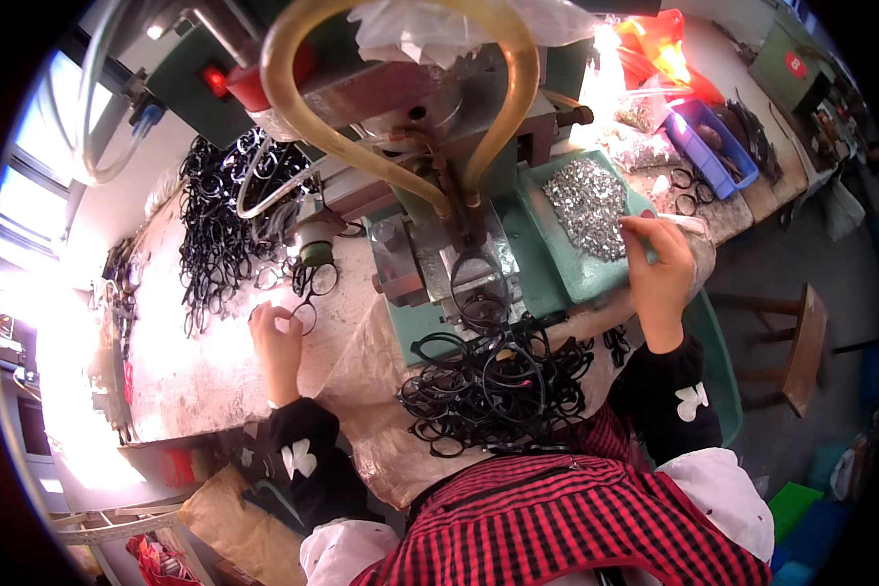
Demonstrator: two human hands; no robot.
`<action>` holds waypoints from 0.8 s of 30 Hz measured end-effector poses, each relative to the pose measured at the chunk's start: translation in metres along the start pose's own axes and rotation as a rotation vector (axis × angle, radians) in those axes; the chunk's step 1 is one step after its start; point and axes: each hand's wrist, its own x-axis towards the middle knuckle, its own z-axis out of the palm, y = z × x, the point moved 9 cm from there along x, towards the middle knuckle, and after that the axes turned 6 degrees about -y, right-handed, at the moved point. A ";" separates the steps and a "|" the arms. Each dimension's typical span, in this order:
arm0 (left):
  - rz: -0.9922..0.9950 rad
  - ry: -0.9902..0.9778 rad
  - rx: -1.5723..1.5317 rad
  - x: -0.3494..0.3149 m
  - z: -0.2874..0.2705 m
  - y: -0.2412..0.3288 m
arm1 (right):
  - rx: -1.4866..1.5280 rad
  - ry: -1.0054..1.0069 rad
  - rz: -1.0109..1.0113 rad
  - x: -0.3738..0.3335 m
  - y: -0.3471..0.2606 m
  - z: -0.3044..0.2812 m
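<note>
One black double-ringed frame in pinch of left hand, inward from near edge of workbench. Right hand with fingertips together at right edge of green tray; whether holding anything, cannot tell. Probably light, springy, slick; grasp by rim.

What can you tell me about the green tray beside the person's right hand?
The green tray is shallow and roughly rectangular, with a raised rim; it looks like plastic or painted metal. It sits slantwise to the right of the machine. A heap of small silvery pieces covers much of its floor, leaving the near end bare. The right hand is at its right edge, partly hiding it; whether they touch is unclear.
</note>
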 end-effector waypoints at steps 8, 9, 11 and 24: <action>-0.228 -0.023 -0.931 -0.002 -0.040 0.063 | 0.428 -0.285 -0.064 0.024 -0.083 0.024; -0.194 0.002 -0.972 0.000 -0.036 0.068 | 0.513 -0.295 -0.063 0.030 -0.098 0.035; -0.097 0.052 -0.948 -0.002 -0.029 0.083 | 0.627 -0.296 -0.077 0.036 -0.114 0.062; 1.066 0.178 -0.239 -0.063 -0.164 0.327 | 1.072 -0.423 0.304 0.020 -0.127 0.089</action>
